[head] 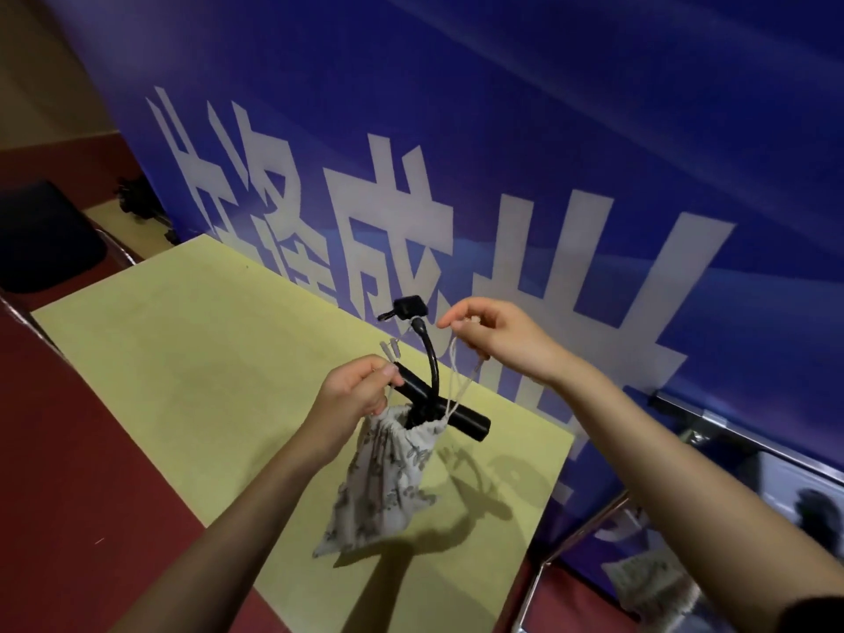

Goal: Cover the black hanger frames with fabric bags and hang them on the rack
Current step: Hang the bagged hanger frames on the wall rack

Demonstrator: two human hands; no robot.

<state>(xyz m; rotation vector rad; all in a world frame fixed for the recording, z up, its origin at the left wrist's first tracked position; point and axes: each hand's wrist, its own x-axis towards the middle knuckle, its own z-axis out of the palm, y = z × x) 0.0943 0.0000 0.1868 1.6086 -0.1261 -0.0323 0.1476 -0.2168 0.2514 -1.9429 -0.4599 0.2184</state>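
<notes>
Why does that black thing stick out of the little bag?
The bag covers only the frame's lower part; its bar and curved neck poke out of the cinched mouth. Both hands pinch drawstrings. Nothing looks damaged.

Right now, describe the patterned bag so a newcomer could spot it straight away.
Find the yellow table below the blue banner. Above its near end two hands hold up a pale fabric bag by drawstrings. Its grey leaf print and the black hanger frame poking out mark it.

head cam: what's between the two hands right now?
In the head view, the black hanger frame with its curved neck stands between the left hand and right hand, above the gathered mouth of the fabric bag.
</notes>
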